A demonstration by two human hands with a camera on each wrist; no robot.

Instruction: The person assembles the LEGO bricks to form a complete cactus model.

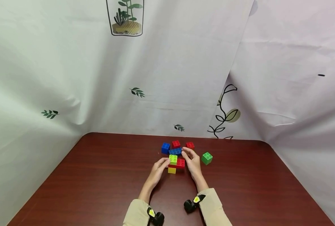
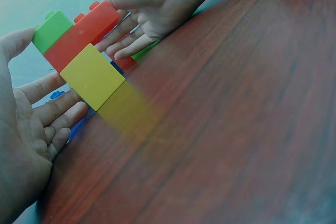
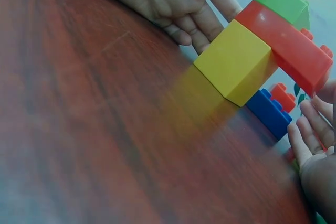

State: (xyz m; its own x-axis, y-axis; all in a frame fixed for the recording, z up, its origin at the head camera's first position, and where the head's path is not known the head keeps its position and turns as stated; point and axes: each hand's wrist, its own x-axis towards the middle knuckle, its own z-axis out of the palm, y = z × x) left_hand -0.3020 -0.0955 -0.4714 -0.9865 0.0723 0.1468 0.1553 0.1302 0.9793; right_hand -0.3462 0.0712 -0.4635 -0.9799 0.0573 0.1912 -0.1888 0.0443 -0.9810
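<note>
A small stack of toy building bricks stands on the table: a yellow brick (image 1: 172,170) below, a longer red brick (image 1: 180,163) across it, and a lime green brick (image 1: 173,159) on the red one's left end. My left hand (image 1: 157,171) pinches the stack's left side, thumb on the green brick and a finger against the red brick's end. At the other end, my right hand (image 1: 194,163) has its thumb at the red brick, its fingers loosely extended past it. The red brick's right part overhangs the yellow one in the right wrist view.
Behind the stack lie a long blue brick (image 1: 175,151), a square blue brick (image 1: 165,147) and two red bricks, one at the back (image 1: 176,144) and one farther right (image 1: 190,145). A green brick (image 1: 207,158) sits right of my right hand. A white printed cloth hangs behind the brown table (image 1: 99,175).
</note>
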